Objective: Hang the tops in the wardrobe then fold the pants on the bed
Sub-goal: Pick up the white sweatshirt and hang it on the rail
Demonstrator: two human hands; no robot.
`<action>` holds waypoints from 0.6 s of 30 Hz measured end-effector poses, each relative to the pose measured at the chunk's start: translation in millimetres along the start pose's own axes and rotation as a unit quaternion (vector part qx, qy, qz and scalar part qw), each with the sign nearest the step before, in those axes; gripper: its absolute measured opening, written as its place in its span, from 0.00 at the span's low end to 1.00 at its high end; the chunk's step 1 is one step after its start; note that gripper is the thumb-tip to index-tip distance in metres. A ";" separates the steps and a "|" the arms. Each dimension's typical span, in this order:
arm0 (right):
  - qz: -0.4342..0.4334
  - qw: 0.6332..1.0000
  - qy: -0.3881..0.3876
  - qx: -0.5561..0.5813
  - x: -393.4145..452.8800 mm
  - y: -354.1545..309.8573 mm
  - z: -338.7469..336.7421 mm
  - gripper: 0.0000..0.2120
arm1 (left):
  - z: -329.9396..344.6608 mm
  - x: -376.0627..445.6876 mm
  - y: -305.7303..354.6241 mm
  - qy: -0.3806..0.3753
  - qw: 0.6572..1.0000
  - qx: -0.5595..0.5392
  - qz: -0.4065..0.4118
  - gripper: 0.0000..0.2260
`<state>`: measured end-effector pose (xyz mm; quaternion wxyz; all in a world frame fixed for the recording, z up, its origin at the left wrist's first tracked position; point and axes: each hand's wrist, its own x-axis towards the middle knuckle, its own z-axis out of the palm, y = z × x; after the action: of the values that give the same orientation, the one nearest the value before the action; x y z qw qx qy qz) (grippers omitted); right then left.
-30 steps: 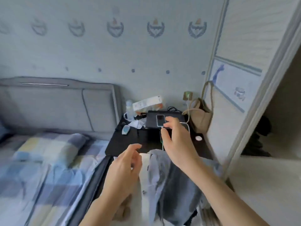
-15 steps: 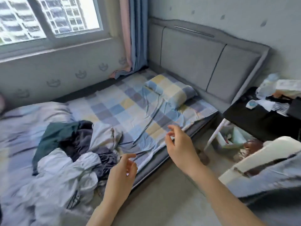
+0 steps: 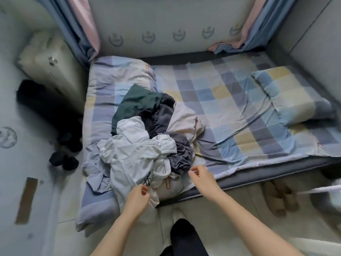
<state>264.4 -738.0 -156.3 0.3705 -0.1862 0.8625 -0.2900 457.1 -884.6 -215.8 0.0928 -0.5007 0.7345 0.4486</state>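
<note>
A person stands at the side of a bed [image 3: 217,100] covered in a checked sheet, seen from above. At centre left of the frame, a heap of clothes [image 3: 147,139] lies on the mattress; it runs lengthwise from a dark green piece [image 3: 136,100] at the far end, through dark grey cloth, to a pale top with dark print [image 3: 132,163] that hangs over the near edge. At lower centre, the left hand [image 3: 137,195] is at that near edge, fingers loosely curled; whether it touches the cloth cannot be told. To its right, the right hand [image 3: 202,177] hovers beside the heap's near right corner, fingers lightly curled, holding nothing. The heap lies straight ahead of both hands and slightly left, so the left hand seems better placed. A pillow [image 3: 287,97] lies at upper right.
</note>
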 end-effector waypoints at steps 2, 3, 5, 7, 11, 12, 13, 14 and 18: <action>0.011 0.999 -0.037 -0.019 41.6 -2.8 21.0 0.07 | -4.3 30.5 -15.2 0.002 0.999 0.001 -0.052 0.09; 0.015 0.998 -0.052 -0.031 60.3 -4.0 29.4 0.07 | -6.8 43.3 -21.4 0.002 0.997 -0.003 -0.073 0.10; 0.013 0.995 -0.080 -0.062 101.3 -6.6 46.0 0.09 | -9.4 72.2 -34.2 0.006 0.993 0.000 -0.115 0.13; 0.006 0.990 -0.105 -0.094 140.9 -10.2 62.1 0.12 | -12.6 100.8 -43.7 0.010 0.988 0.015 -0.152 0.17; -0.034 0.975 -0.150 -0.160 225.3 -17.3 94.3 0.18 | -14.7 158.8 -55.5 0.047 0.974 -0.028 -0.219 0.25; -0.044 0.972 -0.154 -0.174 240.5 -22.4 99.7 0.19 | -15.4 169.5 -55.3 0.056 0.971 -0.039 -0.230 0.26; -0.059 0.967 -0.164 -0.184 257.1 -25.5 110.0 0.20 | -12.9 182.7 -58.7 0.065 0.967 -0.055 -0.242 0.27; -0.072 0.962 -0.177 -0.195 272.3 -28.1 120.7 0.22 | -9.1 196.8 -61.0 0.072 0.962 -0.074 -0.251 0.29; -0.098 0.944 -0.202 -0.242 309.6 -41.2 161.8 0.30 | 10.3 240.0 -55.2 0.103 0.958 -0.076 -0.255 0.35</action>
<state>186.6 -994.0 -384.5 0.4505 -0.4084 0.7913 -0.0632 383.6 -1038.7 -393.5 0.0895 -0.7208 0.5513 0.4105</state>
